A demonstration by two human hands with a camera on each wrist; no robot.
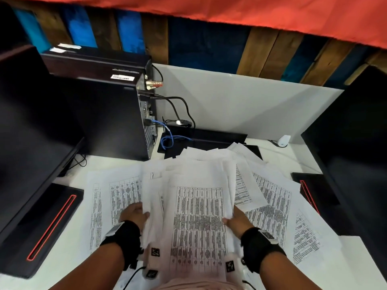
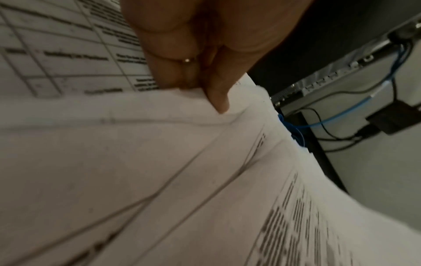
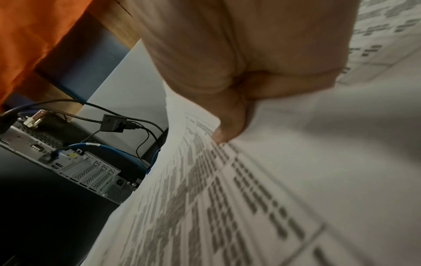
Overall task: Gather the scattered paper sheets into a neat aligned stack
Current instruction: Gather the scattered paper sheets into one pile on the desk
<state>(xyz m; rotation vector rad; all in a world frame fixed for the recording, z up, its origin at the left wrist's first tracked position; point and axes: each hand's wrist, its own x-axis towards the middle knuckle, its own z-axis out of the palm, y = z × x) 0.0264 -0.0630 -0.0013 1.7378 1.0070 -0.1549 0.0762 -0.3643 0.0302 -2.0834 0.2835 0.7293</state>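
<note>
A loose bundle of printed sheets with tables on them is held between both hands over the white desk. My left hand grips the bundle's left edge; in the left wrist view its thumb presses on top of the sheets. My right hand grips the right edge, thumb on the top page. The sheets' edges are uneven and fanned. More sheets lie flat on the desk at the left and at the right.
A black computer tower with cables and a blue network cable stands behind the papers. Black monitors flank the desk at the left and right. A white partition closes the back.
</note>
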